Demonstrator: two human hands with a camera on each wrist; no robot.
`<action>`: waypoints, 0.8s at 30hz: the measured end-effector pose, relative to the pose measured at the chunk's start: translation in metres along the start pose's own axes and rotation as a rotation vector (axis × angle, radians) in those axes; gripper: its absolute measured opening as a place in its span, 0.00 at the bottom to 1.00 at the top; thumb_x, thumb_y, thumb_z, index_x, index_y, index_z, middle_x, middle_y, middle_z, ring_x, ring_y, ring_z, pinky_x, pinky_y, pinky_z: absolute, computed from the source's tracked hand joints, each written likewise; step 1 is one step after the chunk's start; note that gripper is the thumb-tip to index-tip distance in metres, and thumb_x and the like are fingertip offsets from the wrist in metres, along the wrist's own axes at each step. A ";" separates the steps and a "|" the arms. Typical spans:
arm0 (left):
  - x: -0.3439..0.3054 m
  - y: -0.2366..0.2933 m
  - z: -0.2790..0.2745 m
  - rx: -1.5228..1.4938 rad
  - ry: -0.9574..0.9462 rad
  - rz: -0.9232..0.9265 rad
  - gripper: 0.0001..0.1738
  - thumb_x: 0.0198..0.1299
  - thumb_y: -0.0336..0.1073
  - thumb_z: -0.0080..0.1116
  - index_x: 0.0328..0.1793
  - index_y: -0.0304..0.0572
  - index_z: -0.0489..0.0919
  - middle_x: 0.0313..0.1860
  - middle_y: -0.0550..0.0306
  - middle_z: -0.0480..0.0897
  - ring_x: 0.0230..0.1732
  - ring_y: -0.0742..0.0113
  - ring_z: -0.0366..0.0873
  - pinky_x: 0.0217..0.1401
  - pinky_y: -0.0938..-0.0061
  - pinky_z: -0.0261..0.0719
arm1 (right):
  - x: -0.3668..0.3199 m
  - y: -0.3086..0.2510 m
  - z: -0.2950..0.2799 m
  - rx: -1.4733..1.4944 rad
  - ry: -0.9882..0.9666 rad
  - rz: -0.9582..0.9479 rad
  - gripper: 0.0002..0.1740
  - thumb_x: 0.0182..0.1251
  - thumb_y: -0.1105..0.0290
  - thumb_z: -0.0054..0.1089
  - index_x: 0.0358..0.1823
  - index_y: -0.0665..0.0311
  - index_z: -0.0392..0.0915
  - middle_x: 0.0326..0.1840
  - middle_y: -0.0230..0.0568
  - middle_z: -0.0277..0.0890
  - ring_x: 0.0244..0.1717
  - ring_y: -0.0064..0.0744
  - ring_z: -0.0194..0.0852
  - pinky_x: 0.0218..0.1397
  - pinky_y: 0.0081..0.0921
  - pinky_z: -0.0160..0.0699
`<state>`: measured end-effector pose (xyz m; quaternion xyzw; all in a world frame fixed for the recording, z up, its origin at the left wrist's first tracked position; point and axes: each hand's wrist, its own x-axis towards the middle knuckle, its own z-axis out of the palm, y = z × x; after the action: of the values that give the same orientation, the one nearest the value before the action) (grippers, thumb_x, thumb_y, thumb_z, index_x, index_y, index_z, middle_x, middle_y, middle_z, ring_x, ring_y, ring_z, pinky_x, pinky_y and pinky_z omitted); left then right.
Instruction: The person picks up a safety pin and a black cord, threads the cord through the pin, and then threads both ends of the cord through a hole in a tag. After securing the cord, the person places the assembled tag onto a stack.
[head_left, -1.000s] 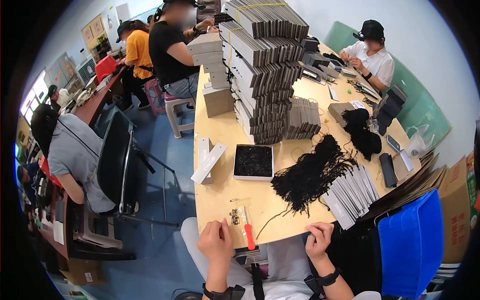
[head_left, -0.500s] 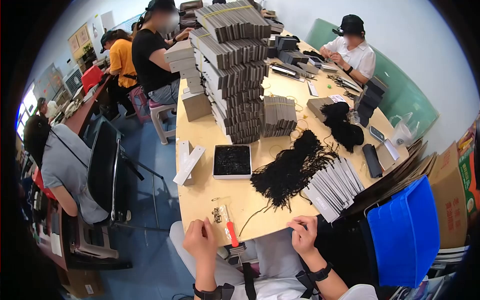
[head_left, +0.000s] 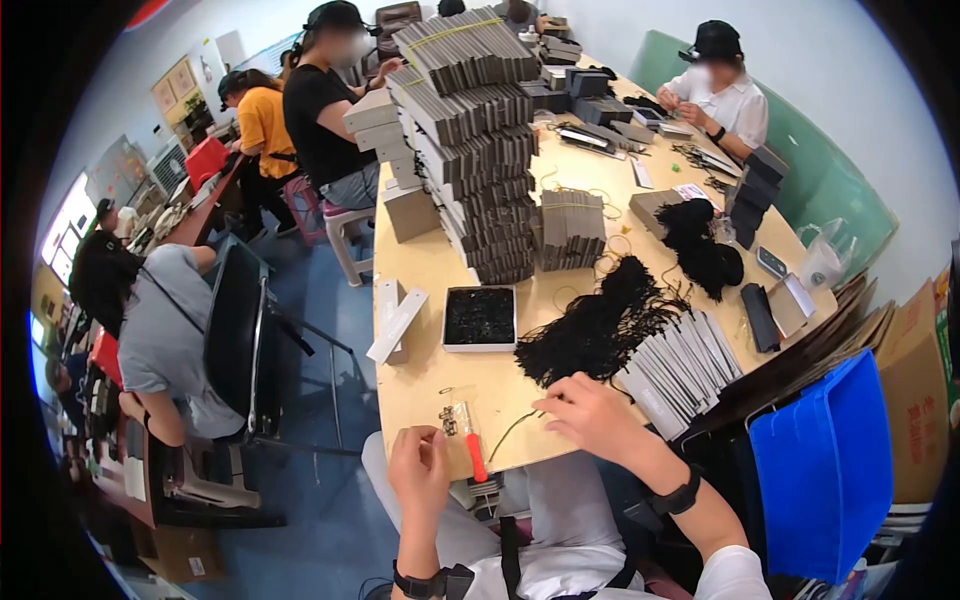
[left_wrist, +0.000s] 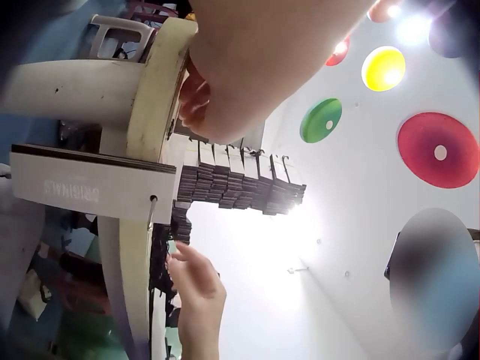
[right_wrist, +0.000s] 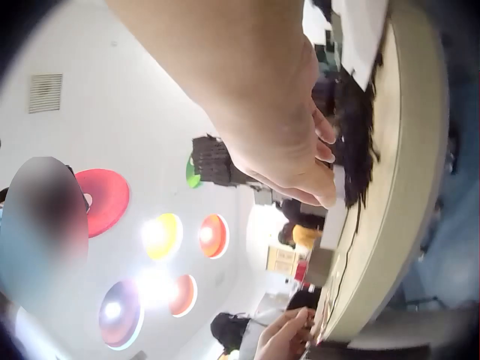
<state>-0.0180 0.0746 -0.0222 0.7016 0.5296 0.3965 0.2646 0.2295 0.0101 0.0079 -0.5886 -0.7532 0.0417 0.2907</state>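
Black cords (head_left: 580,337) are lying on the bench (head_left: 415,265), I'd guess for easy reach; the right hand (head_left: 590,415) is hovering nearby, fingers parted, the left hand (head_left: 418,472) loosely curled, seemingly empty.

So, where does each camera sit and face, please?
On head, facing forward and down at pale wooden table; bare left hand and right hand show.
On left wrist, facing past left hand at grey board stacks; both hands show.
On right wrist, facing past right hand at black cords; both hands show.
Wrist views share round coloured discs.
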 end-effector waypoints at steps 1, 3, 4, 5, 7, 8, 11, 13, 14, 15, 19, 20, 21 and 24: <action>-0.001 0.002 -0.002 0.006 -0.026 0.002 0.04 0.59 0.30 0.59 0.35 0.37 0.78 0.30 0.55 0.75 0.26 0.65 0.73 0.30 0.73 0.70 | 0.005 -0.001 0.010 0.000 -0.036 -0.056 0.12 0.50 0.68 0.68 0.36 0.59 0.79 0.40 0.33 0.71 0.46 0.37 0.69 0.48 0.34 0.70; 0.000 0.000 -0.002 0.014 -0.012 0.010 0.04 0.59 0.30 0.59 0.36 0.37 0.78 0.31 0.55 0.75 0.26 0.64 0.73 0.30 0.73 0.70 | 0.015 -0.002 0.021 0.049 -0.093 -0.069 0.11 0.50 0.67 0.68 0.35 0.59 0.77 0.41 0.32 0.70 0.47 0.36 0.68 0.48 0.33 0.68; 0.000 0.000 -0.004 0.013 -0.010 0.023 0.04 0.59 0.29 0.59 0.37 0.37 0.78 0.31 0.54 0.76 0.26 0.64 0.74 0.31 0.72 0.71 | 0.019 -0.004 0.026 0.085 -0.150 -0.068 0.11 0.50 0.67 0.68 0.34 0.59 0.76 0.43 0.31 0.69 0.47 0.36 0.67 0.49 0.32 0.66; 0.000 0.002 -0.007 0.028 -0.033 -0.001 0.06 0.59 0.29 0.58 0.42 0.39 0.78 0.35 0.54 0.76 0.28 0.62 0.75 0.32 0.70 0.72 | 0.022 -0.005 0.028 0.053 -0.157 -0.090 0.10 0.54 0.67 0.66 0.34 0.59 0.74 0.40 0.33 0.69 0.47 0.35 0.67 0.49 0.32 0.63; 0.008 0.004 -0.005 0.080 -0.026 0.018 0.07 0.59 0.28 0.58 0.43 0.38 0.78 0.36 0.54 0.76 0.27 0.65 0.73 0.31 0.72 0.71 | 0.024 -0.006 0.034 0.104 -0.165 -0.141 0.09 0.56 0.68 0.64 0.36 0.59 0.74 0.40 0.34 0.70 0.45 0.37 0.68 0.48 0.32 0.65; 0.012 0.005 -0.003 0.116 -0.032 0.041 0.08 0.58 0.27 0.58 0.44 0.38 0.78 0.37 0.55 0.76 0.25 0.68 0.71 0.30 0.74 0.70 | 0.024 -0.006 0.038 0.140 -0.175 -0.178 0.08 0.59 0.69 0.62 0.38 0.60 0.74 0.39 0.36 0.70 0.43 0.39 0.70 0.46 0.32 0.66; 0.030 0.006 0.007 0.221 -0.057 0.069 0.11 0.58 0.29 0.58 0.48 0.42 0.78 0.42 0.54 0.76 0.33 0.60 0.77 0.36 0.67 0.75 | 0.020 -0.005 0.047 0.486 -0.137 0.067 0.05 0.62 0.71 0.57 0.38 0.63 0.73 0.36 0.41 0.71 0.38 0.44 0.73 0.43 0.35 0.70; 0.042 0.015 0.011 0.326 -0.093 0.110 0.11 0.56 0.29 0.58 0.47 0.44 0.78 0.43 0.54 0.77 0.42 0.53 0.78 0.40 0.62 0.78 | 0.020 -0.010 0.050 0.477 -0.077 0.049 0.06 0.63 0.71 0.56 0.38 0.64 0.73 0.35 0.42 0.71 0.37 0.46 0.74 0.43 0.37 0.72; 0.047 0.015 0.013 0.327 -0.090 0.112 0.11 0.56 0.29 0.58 0.47 0.44 0.78 0.43 0.54 0.77 0.42 0.53 0.78 0.40 0.62 0.78 | 0.022 -0.011 0.049 0.467 -0.017 0.031 0.06 0.63 0.71 0.56 0.37 0.65 0.72 0.34 0.44 0.71 0.36 0.48 0.75 0.42 0.38 0.73; 0.051 0.011 0.017 0.342 -0.119 0.091 0.10 0.56 0.30 0.59 0.45 0.43 0.77 0.42 0.54 0.76 0.42 0.52 0.78 0.40 0.61 0.77 | 0.023 -0.013 0.048 0.470 -0.018 0.031 0.06 0.63 0.71 0.56 0.37 0.65 0.72 0.34 0.44 0.71 0.36 0.48 0.75 0.42 0.38 0.73; 0.057 0.005 0.025 0.420 -0.143 0.124 0.08 0.55 0.29 0.58 0.40 0.41 0.73 0.38 0.51 0.75 0.42 0.50 0.76 0.40 0.58 0.75 | 0.024 -0.013 0.052 0.305 -0.137 -0.023 0.06 0.62 0.71 0.57 0.36 0.65 0.72 0.34 0.43 0.71 0.37 0.46 0.75 0.41 0.37 0.76; 0.059 0.004 0.027 0.412 -0.134 0.142 0.08 0.55 0.29 0.58 0.40 0.41 0.73 0.38 0.51 0.75 0.42 0.50 0.76 0.40 0.58 0.75 | 0.025 -0.009 0.055 0.297 -0.145 -0.023 0.06 0.62 0.71 0.59 0.35 0.64 0.73 0.35 0.42 0.71 0.35 0.44 0.75 0.40 0.35 0.77; 0.056 0.000 0.028 0.414 -0.130 0.136 0.07 0.55 0.29 0.58 0.39 0.40 0.73 0.37 0.49 0.74 0.43 0.48 0.75 0.41 0.57 0.74 | 0.024 -0.008 0.057 0.311 -0.122 -0.006 0.06 0.62 0.69 0.58 0.36 0.64 0.73 0.34 0.42 0.71 0.36 0.45 0.75 0.39 0.34 0.77; 0.057 -0.004 0.026 0.248 -0.103 0.153 0.04 0.56 0.24 0.53 0.34 0.35 0.70 0.36 0.43 0.74 0.42 0.42 0.71 0.43 0.55 0.69 | 0.018 -0.010 0.049 0.363 -0.102 0.037 0.07 0.63 0.67 0.58 0.37 0.62 0.73 0.37 0.40 0.72 0.37 0.44 0.78 0.39 0.35 0.77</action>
<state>0.0089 0.1313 -0.0236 0.7867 0.5051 0.3106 0.1719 0.1948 0.0372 -0.0219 -0.5374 -0.7362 0.2117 0.3527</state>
